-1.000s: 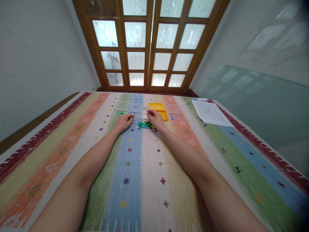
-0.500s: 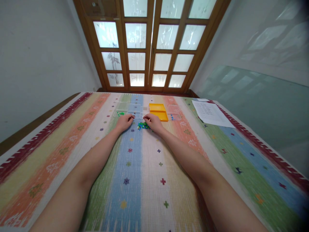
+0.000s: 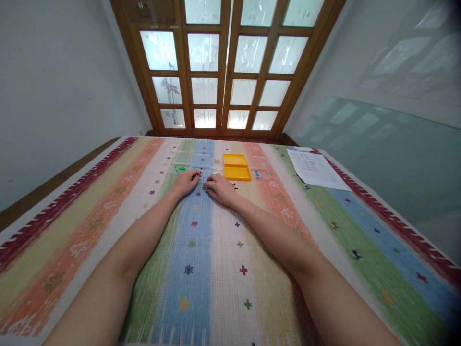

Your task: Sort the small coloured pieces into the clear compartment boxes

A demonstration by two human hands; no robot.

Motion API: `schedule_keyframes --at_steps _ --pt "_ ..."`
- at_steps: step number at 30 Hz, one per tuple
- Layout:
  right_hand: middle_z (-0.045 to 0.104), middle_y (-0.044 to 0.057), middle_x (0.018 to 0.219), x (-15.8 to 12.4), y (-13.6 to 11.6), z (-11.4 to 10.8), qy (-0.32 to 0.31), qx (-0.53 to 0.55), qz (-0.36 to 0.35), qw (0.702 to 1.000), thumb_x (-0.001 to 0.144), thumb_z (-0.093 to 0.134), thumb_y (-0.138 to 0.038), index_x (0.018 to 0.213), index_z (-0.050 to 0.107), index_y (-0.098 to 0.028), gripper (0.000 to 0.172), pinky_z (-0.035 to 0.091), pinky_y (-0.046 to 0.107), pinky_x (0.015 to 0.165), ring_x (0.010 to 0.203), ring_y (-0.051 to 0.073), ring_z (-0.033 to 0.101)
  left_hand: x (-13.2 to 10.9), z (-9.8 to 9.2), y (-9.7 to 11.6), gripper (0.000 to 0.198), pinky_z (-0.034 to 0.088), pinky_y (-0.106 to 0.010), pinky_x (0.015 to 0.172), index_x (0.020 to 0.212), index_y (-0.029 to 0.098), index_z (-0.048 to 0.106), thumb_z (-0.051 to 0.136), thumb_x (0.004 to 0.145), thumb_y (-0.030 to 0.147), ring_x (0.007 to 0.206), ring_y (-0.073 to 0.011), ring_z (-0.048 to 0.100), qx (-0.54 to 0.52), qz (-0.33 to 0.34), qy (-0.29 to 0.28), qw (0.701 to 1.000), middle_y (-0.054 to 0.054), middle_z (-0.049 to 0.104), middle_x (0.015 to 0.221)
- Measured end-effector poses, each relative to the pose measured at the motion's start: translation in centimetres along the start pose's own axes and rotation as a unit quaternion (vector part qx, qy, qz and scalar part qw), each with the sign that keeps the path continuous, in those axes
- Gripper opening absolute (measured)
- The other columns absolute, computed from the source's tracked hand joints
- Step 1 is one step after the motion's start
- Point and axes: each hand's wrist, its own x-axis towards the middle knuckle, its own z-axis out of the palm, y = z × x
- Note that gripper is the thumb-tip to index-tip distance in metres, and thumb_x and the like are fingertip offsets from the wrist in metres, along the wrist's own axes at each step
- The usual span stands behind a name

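Observation:
My left hand [image 3: 187, 181] rests on the cloth with thumb and fingertips pinched together; anything between them is too small to make out. Just right of it, my right hand [image 3: 220, 189] is low over a pile of small blue and green pieces [image 3: 208, 188], its fingers curled down onto them. Most of the pile is hidden under that hand. Beyond my left hand lies a clear plastic box [image 3: 174, 166] with small green pieces [image 3: 180, 169] in it.
An open yellow box [image 3: 236, 166] lies beyond my right hand. Beside it, a clear box [image 3: 266, 174] holds several blue pieces [image 3: 257, 175]. Printed paper [image 3: 317, 168] lies at the right on the striped tablecloth [image 3: 223, 269]. Wooden glazed doors [image 3: 225, 72] stand behind the table.
My right hand has moved left and slightly nearer, down over the pile, now covering most of it. My left hand has stayed in place, still pinched.

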Motion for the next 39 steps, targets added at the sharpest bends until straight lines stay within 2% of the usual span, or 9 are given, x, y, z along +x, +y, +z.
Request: schedule_keyframes --at_steps 5,10,18,25,30,35,39 --pt "0.065 0.011 0.118 0.1 -0.2 0.3 -0.001 -0.020 0.006 1.000 0.101 0.065 -0.024 0.107 0.078 -0.022 0.015 0.043 0.042 0.099 0.113 0.027 0.053 0.0 0.0 0.1 0.028 0.049 -0.033 0.083 0.110 0.021 0.078 0.054 0.096 0.028 0.087 -0.0234 0.068 0.002 -0.005 -0.005 1.000 -0.006 0.078 0.096" --pt "0.066 0.010 0.112 0.1 0.0 0.4 -0.002 0.014 0.015 1.000 0.099 0.064 -0.020 0.101 0.078 -0.022 0.014 0.043 0.040 0.098 0.110 0.026 0.054 0.0 0.0 0.0 0.028 0.049 -0.033 0.083 0.110 0.022 0.078 0.054 0.096 0.029 0.087 -0.0234 0.068 -0.003 -0.001 -0.006 1.000 -0.006 0.078 0.097" --pt "0.065 0.009 0.116 -0.1 0.5 -0.3 -0.013 0.028 0.039 0.999 0.091 0.062 -0.012 0.106 0.076 -0.022 0.023 0.042 0.040 0.100 0.112 0.026 0.053 -0.1 -0.1 0.2 0.029 0.049 -0.033 0.084 0.110 0.022 0.077 0.053 0.097 0.029 0.088 -0.0229 0.068 0.009 -0.002 -0.008 1.000 -0.006 0.078 0.097" --pt "0.064 0.009 0.124 -0.2 0.5 -0.5 -0.019 0.028 0.017 0.999 0.093 0.062 -0.014 0.110 0.076 -0.026 0.025 0.042 0.045 0.103 0.119 0.029 0.052 -0.1 -0.1 0.3 0.029 0.050 -0.034 0.084 0.109 0.021 0.077 0.053 0.096 0.028 0.088 -0.0230 0.068 0.006 0.005 -0.013 1.000 -0.006 0.078 0.100" --pt "0.064 0.009 0.123 -0.3 0.7 -0.4 -0.011 0.034 0.023 0.999 0.093 0.066 -0.016 0.109 0.076 -0.026 0.021 0.043 0.044 0.103 0.118 0.028 0.053 -0.1 -0.1 0.3 0.029 0.050 -0.034 0.085 0.110 0.021 0.077 0.053 0.096 0.028 0.090 -0.0232 0.068 0.002 0.002 -0.019 1.000 -0.007 0.078 0.101" --pt "0.065 0.010 0.120 -0.3 0.8 -0.1 -0.004 0.035 0.023 0.999 0.097 0.069 -0.028 0.110 0.075 -0.024 0.015 0.043 0.043 0.103 0.117 0.028 0.054 0.0 -0.1 0.2 0.028 0.049 -0.034 0.083 0.109 0.021 0.078 0.053 0.096 0.028 0.086 -0.0233 0.067 0.002 0.008 -0.020 1.000 -0.006 0.077 0.096" --pt "0.066 0.009 0.118 -0.4 0.8 0.0 0.004 0.038 0.019 0.999 0.098 0.064 -0.020 0.108 0.076 -0.023 0.016 0.043 0.042 0.102 0.115 0.027 0.055 -0.1 0.0 0.1 0.028 0.049 -0.034 0.083 0.109 0.021 0.077 0.053 0.096 0.028 0.085 -0.0228 0.067 0.002 0.011 -0.017 1.000 -0.006 0.077 0.095"
